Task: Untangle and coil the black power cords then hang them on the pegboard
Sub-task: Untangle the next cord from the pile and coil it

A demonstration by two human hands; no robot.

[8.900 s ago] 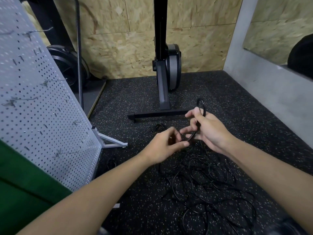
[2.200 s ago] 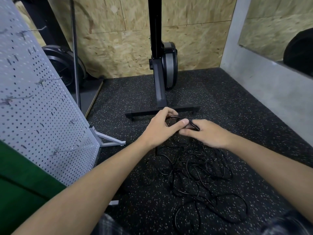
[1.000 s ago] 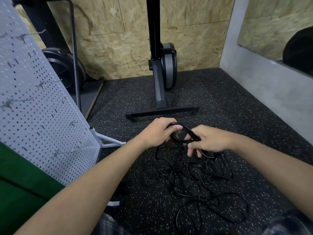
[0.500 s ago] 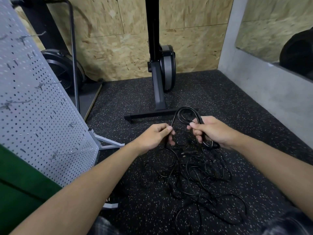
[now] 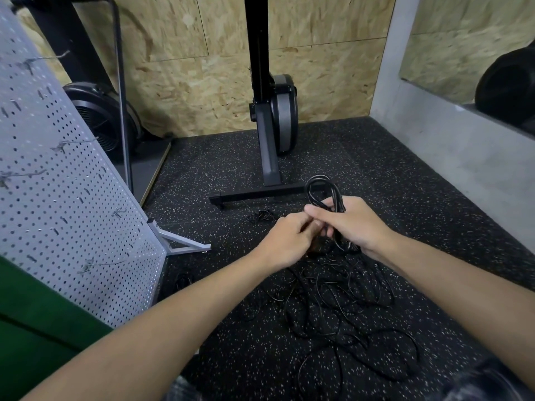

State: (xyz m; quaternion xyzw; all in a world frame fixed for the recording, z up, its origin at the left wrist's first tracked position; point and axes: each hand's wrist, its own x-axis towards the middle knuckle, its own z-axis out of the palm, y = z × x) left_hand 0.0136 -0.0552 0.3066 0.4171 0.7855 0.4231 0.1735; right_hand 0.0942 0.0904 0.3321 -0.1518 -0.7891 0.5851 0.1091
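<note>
- Your right hand [image 5: 351, 224] is closed around a small coil of black power cord [image 5: 325, 195]; its loop stands upright, long axis pointing away from you.
- Your left hand [image 5: 285, 241] pinches the same cord just beside it.
- The remaining tangle of black cords [image 5: 341, 311] sprawls on the speckled black rubber floor [image 5: 376, 157] below your hands.
- The grey perforated pegboard with wire hooks [image 5: 58, 198] leans at the floor's left edge.
- A black machine stand [image 5: 269, 169] is beyond the coil.

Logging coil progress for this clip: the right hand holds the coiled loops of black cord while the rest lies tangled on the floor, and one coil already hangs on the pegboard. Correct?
Not quite. The head view shows the pegboard hooks bare; no coil hangs there. The right hand does hold the coiled loops, the rest tangled on the floor.
</note>
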